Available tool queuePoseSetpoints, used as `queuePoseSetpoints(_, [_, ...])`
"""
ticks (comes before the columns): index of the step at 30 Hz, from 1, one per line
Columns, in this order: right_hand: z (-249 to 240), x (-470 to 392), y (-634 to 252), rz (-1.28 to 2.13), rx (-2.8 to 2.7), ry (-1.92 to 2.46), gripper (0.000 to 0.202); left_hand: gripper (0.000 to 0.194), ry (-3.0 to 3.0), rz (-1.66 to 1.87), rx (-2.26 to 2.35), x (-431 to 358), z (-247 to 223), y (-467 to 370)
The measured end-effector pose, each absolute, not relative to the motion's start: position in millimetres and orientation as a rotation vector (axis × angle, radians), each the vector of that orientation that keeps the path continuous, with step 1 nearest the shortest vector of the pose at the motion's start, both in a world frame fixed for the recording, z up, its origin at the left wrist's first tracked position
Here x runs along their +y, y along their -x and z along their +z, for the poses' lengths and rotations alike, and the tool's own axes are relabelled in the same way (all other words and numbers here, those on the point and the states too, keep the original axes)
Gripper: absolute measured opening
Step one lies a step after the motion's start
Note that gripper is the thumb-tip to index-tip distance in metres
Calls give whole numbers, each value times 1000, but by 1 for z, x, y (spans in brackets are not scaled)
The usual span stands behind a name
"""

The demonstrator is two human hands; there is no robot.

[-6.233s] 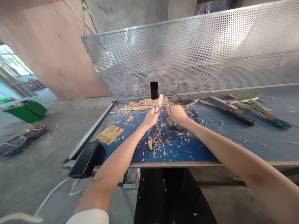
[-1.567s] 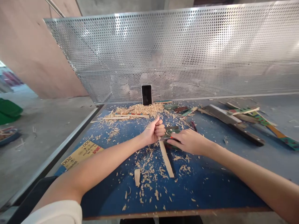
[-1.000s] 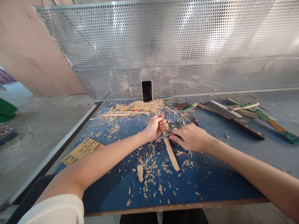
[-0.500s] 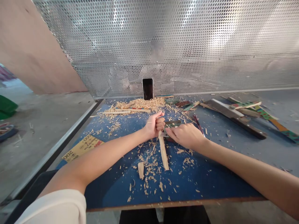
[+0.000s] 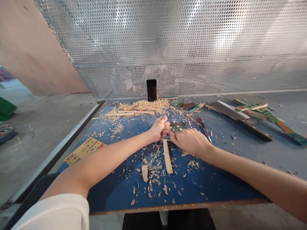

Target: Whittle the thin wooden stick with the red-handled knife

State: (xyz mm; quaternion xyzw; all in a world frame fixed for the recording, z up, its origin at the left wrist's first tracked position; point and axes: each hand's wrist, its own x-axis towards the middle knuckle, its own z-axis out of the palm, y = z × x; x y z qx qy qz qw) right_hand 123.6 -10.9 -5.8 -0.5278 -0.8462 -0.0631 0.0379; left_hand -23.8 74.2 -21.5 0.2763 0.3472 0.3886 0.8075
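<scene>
My left hand [image 5: 160, 128] is closed in a fist around the upper end of a pale wooden strip [image 5: 168, 158], whose lower part points toward the table's front edge. Against the strip, just below that fist, lies a small metal blade [image 5: 166, 137]. My right hand [image 5: 192, 139] is closed at the blade's right end, its thumb close to my left fingers; the handle under the palm is hidden. Behind my right hand is a flat greenish piece [image 5: 178, 126]. Shavings and a short wood chip [image 5: 145, 173] lie around the strip on the blue table top [image 5: 115, 191].
A phone [image 5: 152, 90] stands upright behind a heap of shavings [image 5: 144, 105]. Sandpaper [image 5: 83, 150] lies at left. A dark red pen [image 5: 204, 128], a large knife [image 5: 244, 121] and painted strips [image 5: 285, 127] lie at right. Perforated metal [image 5: 168, 48] rises behind.
The blade now shows across the strip just below my left fist. My right hand has shifted slightly, with its thumb closer to my left fingers.
</scene>
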Motion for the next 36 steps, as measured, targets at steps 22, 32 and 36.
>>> queuePoseSetpoints(22, [9, -34, -121, -353, -2823, 1645, 53, 33, -675, 872, 804, 70, -18, 21])
queuePoseSetpoints(32, [12, -17, -122, -470, -2797, 1652, 49, 32, -730, 839, 857, 67, -17, 17])
queuePoseSetpoints(36, [3, -32, -125, -440, -2814, 1570, 49, 33, -728, 854, 846, 67, -17, 19])
